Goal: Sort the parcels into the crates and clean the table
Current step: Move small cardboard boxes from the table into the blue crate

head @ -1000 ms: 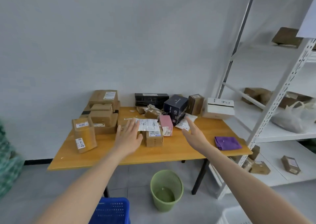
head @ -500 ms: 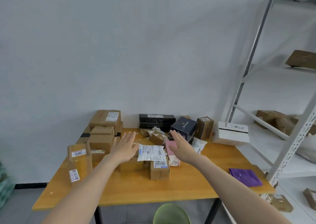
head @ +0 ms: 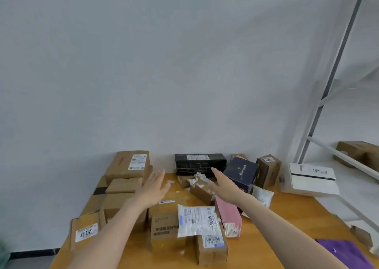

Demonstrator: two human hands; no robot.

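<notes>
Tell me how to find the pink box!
Look at the wooden table against the white wall. Near its middle, just under the right hand, the pink box lies beside a white bag marked 3005. Its neighbours are brown cardboard; it alone is pink.

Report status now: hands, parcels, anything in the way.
Left hand and right hand open, nothing held. Parcels crowd the table, black parcel beyond the hands. Torn paper scraps between hands.
</notes>
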